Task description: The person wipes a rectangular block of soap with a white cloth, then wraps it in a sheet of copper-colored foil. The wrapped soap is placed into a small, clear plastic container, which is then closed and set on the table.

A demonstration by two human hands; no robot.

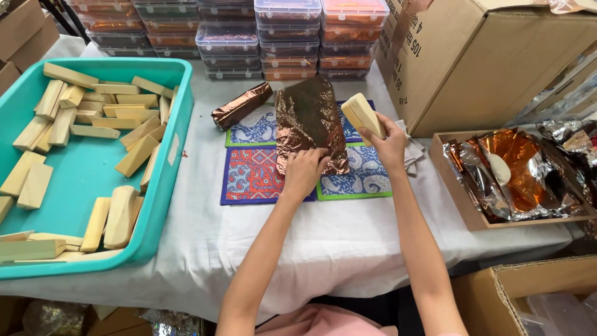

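On the white-clothed bench (348, 236) ahead of you, at the centre of the head view, your left hand (305, 171) lies fingers-down on the near edge of a crinkled sheet of copper-coloured foil (309, 118), pinning it flat. That sheet is spread over four patterned square mats in blue, red and green (252, 177). Your right hand (388, 140), at about two o'clock from the left, has its grip closed round a pale wooden block with a rounded end (362, 114), held up just above the foil's right edge and not touching it.

To do this step well, I judge you should keep the left palm firm so the thin sheet cannot slide or tear, and bring the block down square to the foil's middle.

At ten o'clock from the foil lies one block already wrapped in copper foil (241, 106). At nine o'clock sits a turquoise plastic tub (180, 143) of bare wooden blocks (93, 124). At three o'clock, a shallow cardboard tray (448, 180) carries more crumpled foil sheets (522, 174). At twelve o'clock, stacked clear plastic boxes (286, 37) line the back.
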